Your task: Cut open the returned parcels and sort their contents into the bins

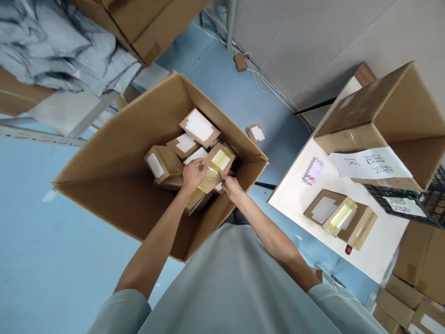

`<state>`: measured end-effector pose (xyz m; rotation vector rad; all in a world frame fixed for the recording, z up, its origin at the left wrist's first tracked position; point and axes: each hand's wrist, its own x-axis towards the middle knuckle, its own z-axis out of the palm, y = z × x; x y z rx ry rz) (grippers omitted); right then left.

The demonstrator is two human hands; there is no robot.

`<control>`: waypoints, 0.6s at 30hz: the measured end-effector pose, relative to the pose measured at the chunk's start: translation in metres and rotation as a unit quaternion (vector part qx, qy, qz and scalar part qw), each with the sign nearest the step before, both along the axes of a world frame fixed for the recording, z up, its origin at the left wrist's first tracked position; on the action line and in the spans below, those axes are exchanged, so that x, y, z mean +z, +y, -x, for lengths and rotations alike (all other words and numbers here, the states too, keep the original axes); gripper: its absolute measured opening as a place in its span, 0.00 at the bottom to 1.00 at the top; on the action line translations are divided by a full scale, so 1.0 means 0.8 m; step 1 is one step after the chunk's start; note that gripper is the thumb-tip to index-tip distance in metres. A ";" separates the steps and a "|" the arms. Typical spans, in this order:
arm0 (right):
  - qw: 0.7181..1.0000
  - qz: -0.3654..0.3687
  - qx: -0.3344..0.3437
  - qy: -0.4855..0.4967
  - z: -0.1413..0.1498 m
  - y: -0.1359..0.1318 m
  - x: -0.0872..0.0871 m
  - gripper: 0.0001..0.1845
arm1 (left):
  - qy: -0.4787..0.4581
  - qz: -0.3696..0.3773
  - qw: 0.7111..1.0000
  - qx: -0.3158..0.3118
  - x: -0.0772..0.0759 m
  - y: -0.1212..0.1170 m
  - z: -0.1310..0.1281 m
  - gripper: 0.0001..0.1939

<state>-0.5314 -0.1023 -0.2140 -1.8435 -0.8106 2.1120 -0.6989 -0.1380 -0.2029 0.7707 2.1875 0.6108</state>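
Both my arms reach down into a large open cardboard box (114,134) that stands on the floor. Between my hands is a small brown parcel (217,165) with a white label and yellowish tape across it. My left hand (193,175) has its fingers closed at the parcel's left edge. On the opposite side, my right hand (232,187) pinches its lower right edge. Several other labelled parcels lie jumbled beneath and around it, among them a taped carton (164,163) at the left and a flatter parcel (200,127) at the back.
At the right, a white table (288,185) bears a few taped parcels (339,215) and an open carton (361,125) with a handwritten paper sign. One small parcel (256,133) lies on the blue floor by the wall. Grey plastic mailers (62,46) are heaped on a rack at upper left.
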 end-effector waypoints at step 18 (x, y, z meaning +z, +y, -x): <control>0.902 -0.428 -0.052 -0.035 -0.308 -0.029 0.327 0.43 | -0.137 -0.301 0.943 -0.047 0.314 0.013 -0.266 0.24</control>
